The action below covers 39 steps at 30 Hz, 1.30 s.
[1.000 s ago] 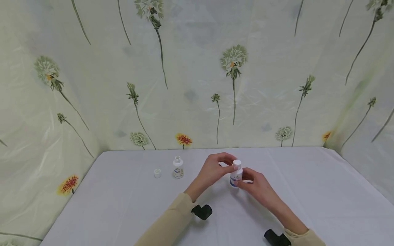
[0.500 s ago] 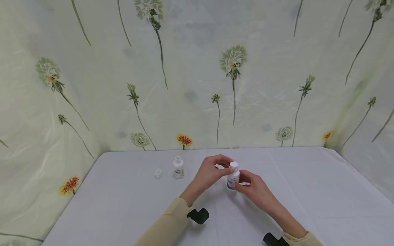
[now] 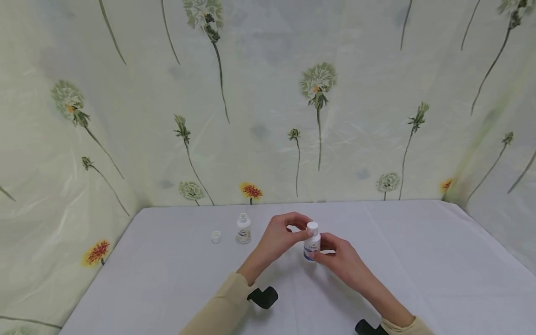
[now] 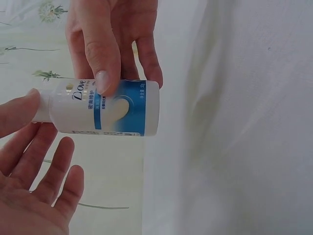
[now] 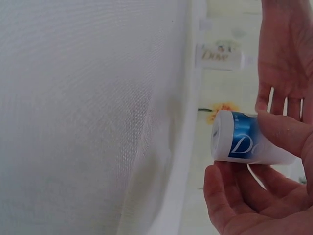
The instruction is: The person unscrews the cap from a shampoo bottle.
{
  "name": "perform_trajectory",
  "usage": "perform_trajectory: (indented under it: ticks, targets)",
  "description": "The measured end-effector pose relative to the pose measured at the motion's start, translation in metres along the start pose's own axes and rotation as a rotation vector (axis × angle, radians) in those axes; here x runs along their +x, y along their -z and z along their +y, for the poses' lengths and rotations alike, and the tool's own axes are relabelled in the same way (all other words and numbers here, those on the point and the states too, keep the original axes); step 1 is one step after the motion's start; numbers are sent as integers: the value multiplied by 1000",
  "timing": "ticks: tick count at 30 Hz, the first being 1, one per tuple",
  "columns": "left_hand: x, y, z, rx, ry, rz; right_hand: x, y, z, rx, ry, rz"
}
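A small white Dove bottle (image 3: 311, 249) with a blue band is held upright between both hands in the head view. Thumb and fingers of my left hand (image 3: 279, 238) pinch its white cap (image 3: 312, 227), the other fingers spread loosely. My right hand (image 3: 342, 260) grips the bottle's lower body from the right, thumb in front. In the left wrist view the right thumb presses on the label of the bottle (image 4: 110, 110). The right wrist view shows the blue end of the bottle (image 5: 242, 129), its base apart from the cloth.
An uncapped white Dove bottle (image 3: 244, 231) stands to the left on the white tablecloth (image 3: 176, 279). Beside it lies a loose white cap (image 3: 216, 237). Behind the table hangs a flowered curtain (image 3: 268, 153). Black wrist camera mounts (image 3: 264, 298) stick out below the forearms.
Both hands have shifted left and a little nearer with the bottle, keeping their grip on cap and body. The uncapped bottle and loose cap stay where they were.
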<state>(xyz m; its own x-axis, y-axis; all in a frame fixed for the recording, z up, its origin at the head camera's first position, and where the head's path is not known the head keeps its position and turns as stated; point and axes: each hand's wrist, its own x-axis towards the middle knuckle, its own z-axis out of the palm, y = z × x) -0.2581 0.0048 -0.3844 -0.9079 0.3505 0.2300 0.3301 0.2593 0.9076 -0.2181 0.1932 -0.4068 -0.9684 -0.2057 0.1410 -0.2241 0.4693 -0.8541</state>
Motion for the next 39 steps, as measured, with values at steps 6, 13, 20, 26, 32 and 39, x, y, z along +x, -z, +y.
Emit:
perform_trajectory:
  ticks: [6, 13, 20, 26, 32, 39]
  targets:
    - [-6, 4, 1, -6, -8, -1, -2, -3, -6, 13, -6, -2]
    - [-14, 9, 3, 1, -3, 2, -8, -8, -13, 37, -4, -5]
    - [-23, 13, 4, -19, -10, -1, -12, -15, -15, 22, -33, -5]
    - [-31, 16, 5, -11, 1, 3, -18, -18, -19, 21, -30, -21]
    - [-39, 16, 6, -1, 11, 3, -24, -21, -22, 39, -64, -36]
    - [-52, 18, 9, -5, 12, 14, -31, -27, -25, 47, -81, -48]
